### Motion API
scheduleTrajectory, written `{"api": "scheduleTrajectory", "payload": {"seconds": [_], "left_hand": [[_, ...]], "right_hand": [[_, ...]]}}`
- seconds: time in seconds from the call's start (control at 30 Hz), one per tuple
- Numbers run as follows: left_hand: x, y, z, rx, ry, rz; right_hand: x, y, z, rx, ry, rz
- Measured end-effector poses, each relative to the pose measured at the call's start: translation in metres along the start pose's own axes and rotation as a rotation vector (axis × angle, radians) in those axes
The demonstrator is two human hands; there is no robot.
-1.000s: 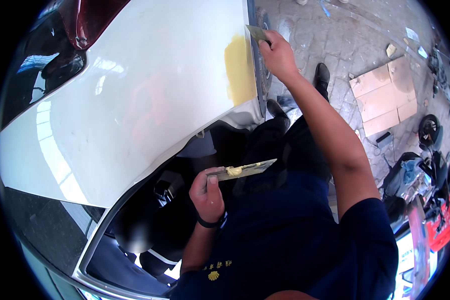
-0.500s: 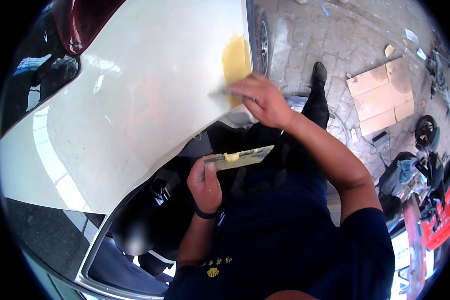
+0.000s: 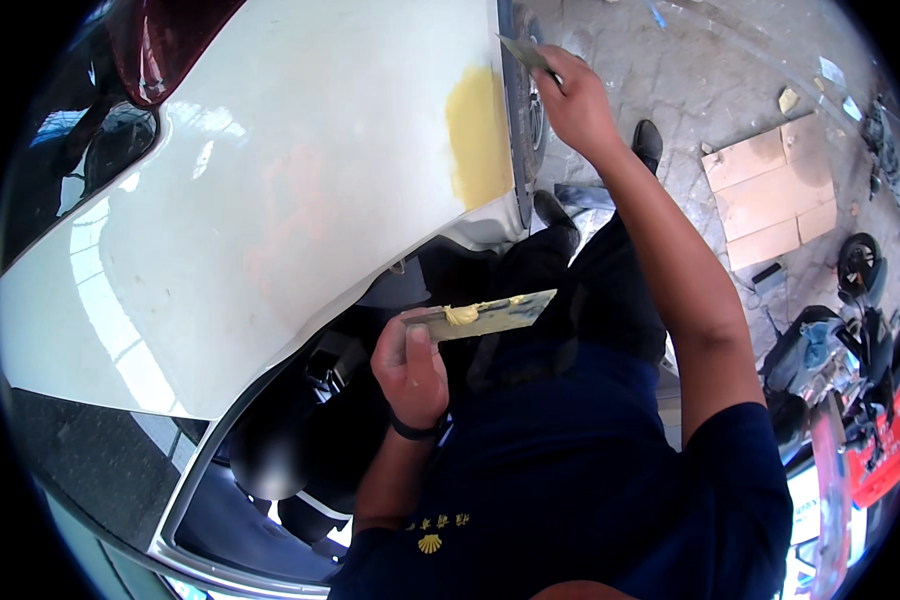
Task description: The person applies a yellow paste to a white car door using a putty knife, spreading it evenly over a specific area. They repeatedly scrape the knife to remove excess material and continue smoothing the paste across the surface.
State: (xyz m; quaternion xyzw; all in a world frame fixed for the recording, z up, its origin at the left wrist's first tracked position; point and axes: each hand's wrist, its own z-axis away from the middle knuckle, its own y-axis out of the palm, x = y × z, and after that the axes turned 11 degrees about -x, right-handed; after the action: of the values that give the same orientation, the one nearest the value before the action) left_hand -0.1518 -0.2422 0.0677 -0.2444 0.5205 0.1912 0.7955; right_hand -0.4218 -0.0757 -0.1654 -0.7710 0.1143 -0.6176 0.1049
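Note:
My left hand (image 3: 411, 372) is closed round one end of a flat putty board (image 3: 510, 312), held in front of my body. On that board sits a lump of yellow putty (image 3: 461, 315). My right hand (image 3: 576, 100) grips a thin putty knife (image 3: 526, 54), raised past the far right edge of the white car panel (image 3: 310, 190), above the wheel. Along the panel's right edge spreads a smooth yellow putty patch (image 3: 477, 138). The knife's blade is apart from this patch.
A car wheel (image 3: 532, 110) stands beyond the panel edge. Flattened cardboard (image 3: 770, 190) lies on the paved floor to the right. Farther right is a motorcycle (image 3: 850, 330). The open car door frame (image 3: 185, 480) is at lower left, and a red tail light (image 3: 160, 45) at upper left.
My right hand has moved from the lower part of the yellow patch up and to the right, off the panel, with the putty knife. My left hand stays nearly still.

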Motion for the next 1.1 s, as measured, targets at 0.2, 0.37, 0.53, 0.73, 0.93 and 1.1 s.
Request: {"api": "scheduleTrajectory", "payload": {"seconds": [0.2,0.37,0.53,0.73,0.93,1.1], "left_hand": [[0.003,-0.012,0.019,-0.035,-0.042,-0.046],[0.007,-0.011,0.013,-0.003,-0.055,-0.064],[0.004,-0.01,-0.001,0.03,-0.052,-0.239],[0.007,-0.005,-0.007,0.053,-0.025,-0.344],[-0.001,0.001,0.0,0.013,-0.001,-0.134],[-0.003,-0.009,0.019,-0.005,-0.042,-0.248]], "right_hand": [[0.034,0.033,0.032,0.068,-0.206,-0.069],[0.07,0.007,0.095,0.252,-0.119,-0.149],[0.081,-0.02,0.149,0.363,0.045,-0.422],[0.09,-0.112,0.128,0.735,0.573,-1.08],[0.002,-0.037,0.052,0.185,0.1,-0.102],[-0.008,0.039,0.0,-0.052,-0.192,0.079]]}}
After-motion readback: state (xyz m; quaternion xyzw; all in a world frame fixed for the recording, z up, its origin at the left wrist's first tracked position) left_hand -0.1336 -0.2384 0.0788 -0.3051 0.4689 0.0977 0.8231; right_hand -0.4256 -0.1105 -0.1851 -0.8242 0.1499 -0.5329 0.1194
